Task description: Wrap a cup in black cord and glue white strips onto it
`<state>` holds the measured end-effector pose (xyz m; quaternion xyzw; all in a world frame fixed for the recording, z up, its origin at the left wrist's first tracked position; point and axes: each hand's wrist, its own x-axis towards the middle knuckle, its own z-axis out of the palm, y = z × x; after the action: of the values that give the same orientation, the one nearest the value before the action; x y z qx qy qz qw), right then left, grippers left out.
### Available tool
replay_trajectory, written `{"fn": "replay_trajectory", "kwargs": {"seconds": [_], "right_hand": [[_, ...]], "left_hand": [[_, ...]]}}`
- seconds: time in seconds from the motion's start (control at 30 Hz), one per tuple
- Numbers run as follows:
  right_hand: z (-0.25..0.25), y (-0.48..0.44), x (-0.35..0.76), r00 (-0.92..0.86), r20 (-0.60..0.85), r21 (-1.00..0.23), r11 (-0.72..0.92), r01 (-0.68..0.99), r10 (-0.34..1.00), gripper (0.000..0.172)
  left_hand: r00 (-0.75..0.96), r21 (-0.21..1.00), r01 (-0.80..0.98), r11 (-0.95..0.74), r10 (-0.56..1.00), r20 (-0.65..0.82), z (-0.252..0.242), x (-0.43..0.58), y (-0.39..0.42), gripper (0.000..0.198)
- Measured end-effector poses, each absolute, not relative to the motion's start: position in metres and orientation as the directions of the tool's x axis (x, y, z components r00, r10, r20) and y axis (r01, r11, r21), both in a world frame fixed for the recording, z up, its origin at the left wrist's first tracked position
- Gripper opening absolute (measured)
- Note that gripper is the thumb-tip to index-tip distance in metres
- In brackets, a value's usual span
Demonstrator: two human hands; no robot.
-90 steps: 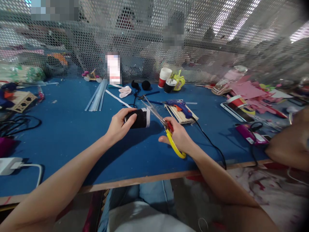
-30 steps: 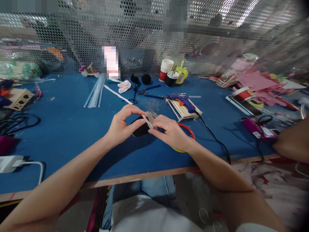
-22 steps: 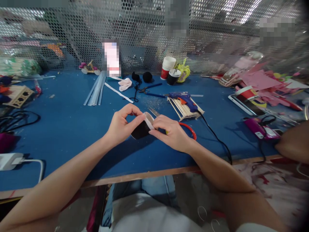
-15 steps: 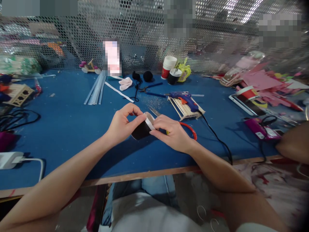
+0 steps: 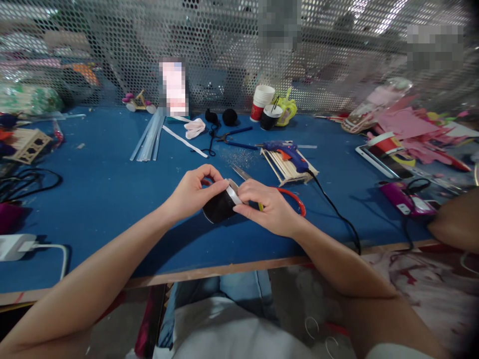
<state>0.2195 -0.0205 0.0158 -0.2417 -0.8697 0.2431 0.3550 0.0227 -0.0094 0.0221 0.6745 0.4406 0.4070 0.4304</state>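
Note:
Between my two hands is a black-covered paper cup, tilted with its mouth toward the upper right. A white band runs along its rim. My left hand pinches the rim from the left, thumb on the band. From the right, my right hand closes thumb and fingers on the band at the rim; its fingertips are partly hidden. Scissors with red and yellow handles lie behind my right hand, blades pointing up and left.
A blue glue gun rests on a stick rack, its cord trailing to the front edge. Pliers, glue sticks, white ribbon and stacked cups lie farther back. At right are a phone and another person's arm.
The cup has tipped slightly, with more of its black side and the white band facing me. My left hand has shifted a little down; both hands keep hold of the rim.

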Motion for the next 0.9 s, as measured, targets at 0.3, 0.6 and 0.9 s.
{"fn": "replay_trajectory", "kwargs": {"seconds": [0.3, 0.6, 0.9], "right_hand": [[0.016, -0.02, 0.22, -0.66, 0.535, -0.608, 0.783, 0.132, 0.527, 0.01], [0.019, -0.018, 0.225, -0.671, 0.399, -0.675, 0.695, 0.247, 0.625, 0.013], [0.016, -0.018, 0.222, -0.45, 0.3, -0.843, 0.454, 0.288, 0.841, 0.024]], "left_hand": [[0.567, 0.992, 0.11, 0.065, 0.815, -0.116, 0.014, 0.016, 0.0, 0.038], [0.525, 0.965, 0.01, 0.26, 0.82, -0.227, 0.008, 0.02, -0.003, 0.044], [0.377, 0.974, 0.112, 0.196, 0.899, -0.224, 0.002, 0.027, -0.005, 0.048]]}}
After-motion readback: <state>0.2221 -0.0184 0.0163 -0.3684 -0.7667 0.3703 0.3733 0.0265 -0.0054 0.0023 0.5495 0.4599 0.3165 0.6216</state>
